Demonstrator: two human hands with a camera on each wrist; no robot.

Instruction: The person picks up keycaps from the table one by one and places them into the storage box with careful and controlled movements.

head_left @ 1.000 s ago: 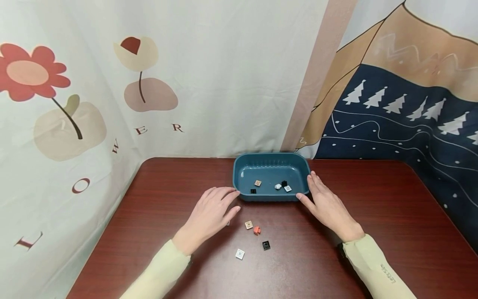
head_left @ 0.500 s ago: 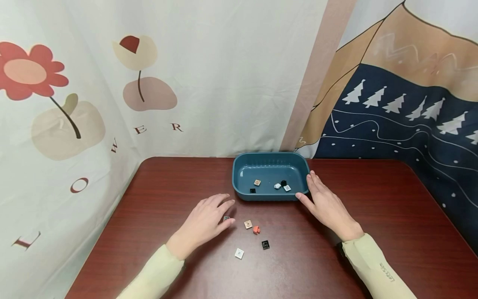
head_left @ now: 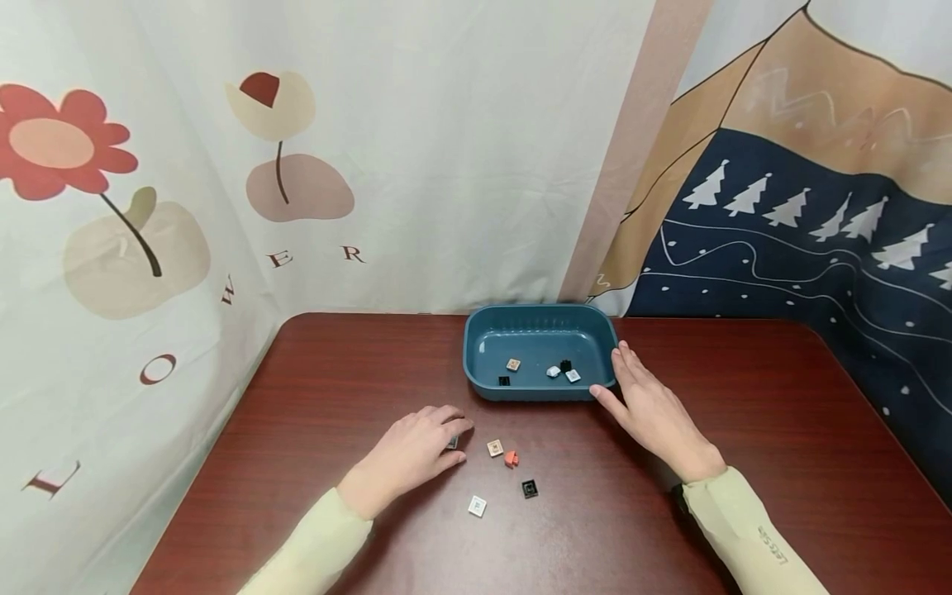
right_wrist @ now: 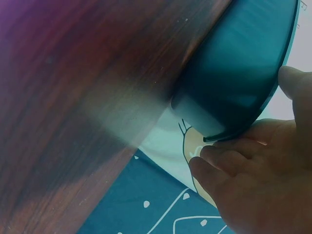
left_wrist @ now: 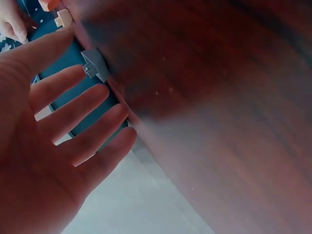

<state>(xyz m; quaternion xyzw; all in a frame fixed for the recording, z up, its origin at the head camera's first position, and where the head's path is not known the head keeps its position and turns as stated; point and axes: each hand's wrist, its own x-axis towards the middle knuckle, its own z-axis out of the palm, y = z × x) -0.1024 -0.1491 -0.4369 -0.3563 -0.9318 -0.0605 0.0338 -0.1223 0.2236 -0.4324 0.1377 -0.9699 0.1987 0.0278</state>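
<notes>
— Tabletop [head_left: 744, 397] status versus the earlier frame?
— Left hand [head_left: 416, 450] has drawn back from the teal tray [head_left: 476, 364] at the far edge; fingers, loosely spread, now touch a grey keycap [head_left: 452, 443].
— Surroundings?
— Tan [head_left: 495, 448], orange [head_left: 511, 458], black [head_left: 530, 488] and white [head_left: 478, 506] keycaps lie beside it.
— Right hand [head_left: 650, 409]?
— Flat, unchanged, fingers resting against the tray's right rim.

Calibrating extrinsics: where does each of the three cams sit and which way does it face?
Head: worn on the head, facing forward and down at the table, blue tray and loose small tiles; both forearms, left hand and right hand show.
Left wrist: under the left hand, looking along the tabletop at a grey tile; palm and spread fingers show.
Right wrist: low beside the right hand, looking at the tray's outer wall; fingers at its rim show.
Shared: all three views show the tray and the table; the grey tile appears in head and left wrist.
</notes>
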